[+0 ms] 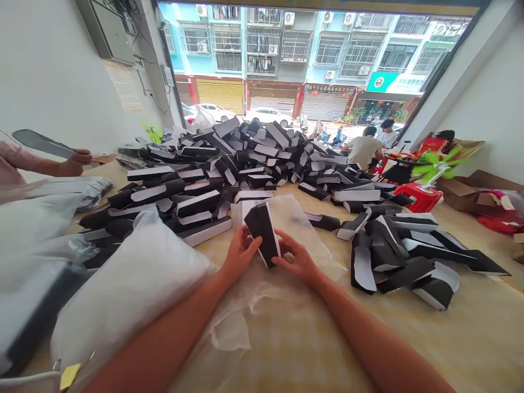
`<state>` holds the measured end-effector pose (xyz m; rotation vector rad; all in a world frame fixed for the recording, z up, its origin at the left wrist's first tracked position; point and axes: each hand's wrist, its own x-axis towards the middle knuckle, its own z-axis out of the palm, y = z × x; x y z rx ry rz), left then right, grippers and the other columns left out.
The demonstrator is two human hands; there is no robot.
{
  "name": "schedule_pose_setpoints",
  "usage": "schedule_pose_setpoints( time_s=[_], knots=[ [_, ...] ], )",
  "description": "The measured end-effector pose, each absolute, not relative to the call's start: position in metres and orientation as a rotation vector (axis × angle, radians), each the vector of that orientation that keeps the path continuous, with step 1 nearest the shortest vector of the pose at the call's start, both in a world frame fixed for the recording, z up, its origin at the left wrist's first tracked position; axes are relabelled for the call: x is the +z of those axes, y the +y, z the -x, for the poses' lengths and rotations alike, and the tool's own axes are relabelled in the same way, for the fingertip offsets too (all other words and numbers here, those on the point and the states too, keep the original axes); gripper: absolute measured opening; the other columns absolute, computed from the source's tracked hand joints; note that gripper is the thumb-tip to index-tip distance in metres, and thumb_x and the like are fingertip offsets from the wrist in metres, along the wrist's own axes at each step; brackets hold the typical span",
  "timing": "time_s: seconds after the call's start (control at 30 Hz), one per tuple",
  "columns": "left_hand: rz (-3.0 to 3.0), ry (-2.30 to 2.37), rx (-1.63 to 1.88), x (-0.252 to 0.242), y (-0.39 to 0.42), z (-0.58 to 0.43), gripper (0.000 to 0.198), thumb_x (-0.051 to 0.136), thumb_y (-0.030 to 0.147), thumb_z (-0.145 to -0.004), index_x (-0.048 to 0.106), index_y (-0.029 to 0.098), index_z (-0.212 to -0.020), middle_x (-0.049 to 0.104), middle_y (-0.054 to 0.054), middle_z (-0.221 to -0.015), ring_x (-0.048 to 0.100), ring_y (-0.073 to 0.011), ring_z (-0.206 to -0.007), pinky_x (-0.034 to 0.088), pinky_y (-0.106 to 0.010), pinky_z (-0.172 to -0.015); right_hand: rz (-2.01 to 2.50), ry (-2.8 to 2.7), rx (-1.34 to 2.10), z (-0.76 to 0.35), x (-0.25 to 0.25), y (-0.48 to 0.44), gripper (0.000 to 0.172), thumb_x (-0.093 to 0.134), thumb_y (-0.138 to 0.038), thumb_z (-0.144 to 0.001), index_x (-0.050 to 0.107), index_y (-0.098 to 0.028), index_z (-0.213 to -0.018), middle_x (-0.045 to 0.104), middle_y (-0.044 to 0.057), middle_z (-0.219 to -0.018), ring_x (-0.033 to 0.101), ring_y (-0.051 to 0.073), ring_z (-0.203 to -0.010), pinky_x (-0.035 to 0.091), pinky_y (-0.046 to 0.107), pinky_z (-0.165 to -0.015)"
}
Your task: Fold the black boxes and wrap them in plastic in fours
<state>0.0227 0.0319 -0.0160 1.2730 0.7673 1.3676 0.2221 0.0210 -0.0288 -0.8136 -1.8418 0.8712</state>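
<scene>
Between my two hands, tilted above the table, is a folded black card piece with a white edge along its right side. My left hand grips its left side, thumb across the black face. On the lower right, my right hand holds the same piece with thumb and fingertips. Beneath my hands lies a thin translucent plastic sheet, spread over the yellow checked tablecloth. Right behind the held piece, a white-sided folded piece lies at the front of a large heap.
A big heap of black-and-white folded pieces fills the table's far side; a smaller pile lies right. A stuffed white plastic bag stands left. Another person's hand holds a flat grey piece. A green fan stands right.
</scene>
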Motion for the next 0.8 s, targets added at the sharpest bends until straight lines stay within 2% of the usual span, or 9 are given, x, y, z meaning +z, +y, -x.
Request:
schedule_pose_setpoints(
  time_s=[0.17, 0.33, 0.53, 0.8],
  knots=[
    [-1.276, 0.782, 1.382, -0.0140, 0.0298, -0.0237, 0.047, 0.076, 0.051, -0.079, 0.055, 0.021, -0.109, 0.068, -0.007, -0.114, 0.071, -0.0190, -0.085, 0.059, -0.028, -0.065, 0.837, -1.862, 0.861, -0.2229, -0.0301, 0.0213, 0.069, 0.070, -0.034, -0.086, 0.043, -0.027, -0.149, 0.069, 0.002, -0.096, 0.063, 0.016, -0.077, 0.054, 0.032, -0.074],
    [-1.284, 0.767, 1.381, -0.0149, 0.0300, -0.0233, 0.048, 0.076, 0.051, -0.079, 0.054, 0.022, -0.110, 0.068, -0.006, -0.108, 0.071, -0.0179, -0.083, 0.059, -0.027, -0.064, 0.844, -1.864, 0.842, -0.2226, -0.0297, 0.0212, 0.069, 0.070, -0.036, -0.086, 0.044, -0.026, -0.149, 0.069, 0.002, -0.094, 0.061, 0.015, -0.074, 0.054, 0.031, -0.072],
    [-1.272, 0.765, 1.382, -0.0170, 0.0324, -0.0232, 0.051, 0.078, 0.050, -0.077, 0.053, 0.021, -0.111, 0.065, -0.006, -0.112, 0.070, -0.0177, -0.086, 0.059, -0.028, -0.067, 0.860, -1.866, 0.835, -0.2222, -0.0269, 0.0196, 0.069, 0.071, -0.036, -0.084, 0.045, -0.026, -0.148, 0.067, 0.002, -0.092, 0.059, 0.014, -0.071, 0.053, 0.030, -0.069],
    [-1.286, 0.821, 1.384, -0.0175, 0.0329, -0.0231, 0.051, 0.077, 0.053, -0.076, 0.054, 0.021, -0.108, 0.066, -0.006, -0.110, 0.069, -0.0169, -0.081, 0.057, -0.027, -0.063, 0.860, -1.873, 0.832, -0.2224, -0.0266, 0.0190, 0.070, 0.072, -0.034, -0.084, 0.045, -0.027, -0.149, 0.066, 0.002, -0.093, 0.057, 0.014, -0.071, 0.052, 0.030, -0.068]
  ],
)
